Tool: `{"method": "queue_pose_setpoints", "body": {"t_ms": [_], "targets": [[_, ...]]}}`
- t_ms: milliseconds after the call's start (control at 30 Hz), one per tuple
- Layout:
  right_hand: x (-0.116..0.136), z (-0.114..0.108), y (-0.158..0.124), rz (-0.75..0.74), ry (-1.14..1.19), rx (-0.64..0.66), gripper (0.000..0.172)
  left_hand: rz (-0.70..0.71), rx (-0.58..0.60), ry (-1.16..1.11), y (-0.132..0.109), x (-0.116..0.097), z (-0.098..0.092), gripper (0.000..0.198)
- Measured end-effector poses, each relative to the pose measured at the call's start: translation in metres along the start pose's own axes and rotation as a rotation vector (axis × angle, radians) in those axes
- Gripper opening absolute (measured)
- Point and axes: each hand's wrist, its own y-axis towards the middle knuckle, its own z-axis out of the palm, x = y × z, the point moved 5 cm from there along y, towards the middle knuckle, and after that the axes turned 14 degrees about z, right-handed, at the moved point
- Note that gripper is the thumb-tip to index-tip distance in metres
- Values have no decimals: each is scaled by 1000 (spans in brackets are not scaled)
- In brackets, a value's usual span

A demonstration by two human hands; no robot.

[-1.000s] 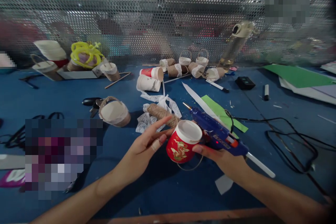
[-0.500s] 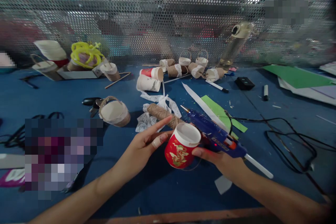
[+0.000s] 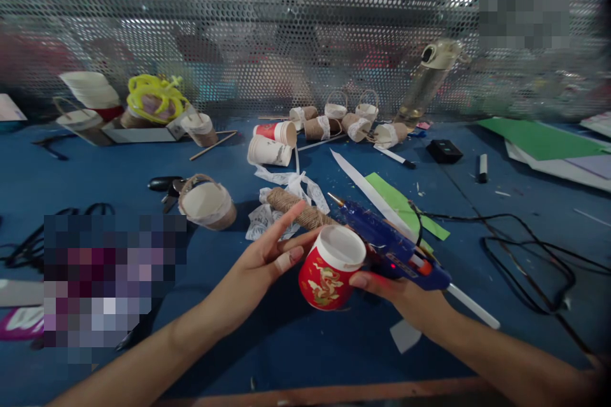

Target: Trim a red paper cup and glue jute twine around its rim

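Observation:
A short red paper cup [image 3: 329,270] with a gold pattern and a white rim tilts between my hands above the blue table [image 3: 119,165]. My left hand [image 3: 265,261] touches its left side with fingers stretched out. My right hand [image 3: 398,289] grips a blue hot glue gun [image 3: 389,248], its brass nozzle pointing up-left past the cup's rim; the thumb rests by the cup. A thin twine loop hangs under the cup. A spool of jute twine [image 3: 298,213] lies just behind, on white lace ribbon [image 3: 267,216].
A twine-wrapped cup basket [image 3: 207,203] lies at centre left beside keys [image 3: 165,187]. Several cups and small baskets [image 3: 329,124] sit at the back before a perforated metal screen [image 3: 286,32]. Black cable [image 3: 525,248] loops at right; green paper strip [image 3: 405,206], markers and a bottle [image 3: 427,82] lie beyond.
The cup and both hands have shifted slightly left and the cup tilts a bit more. The glue gun's nozzle has moved a little up-left with my right hand.

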Motion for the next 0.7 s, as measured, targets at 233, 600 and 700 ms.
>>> {"method": "queue_pose_setpoints", "body": {"t_ms": [233, 600, 700], "targets": [[-5, 0, 1, 48, 20, 8, 46, 62, 110, -13, -3, -2, 2, 70], [-5, -1, 0, 74, -51, -47, 48, 43, 65, 88, -5, -5, 1, 52], [-1, 0, -1, 67, -38, -40, 43, 43, 54, 60, -4, -6, 2, 51]]}}
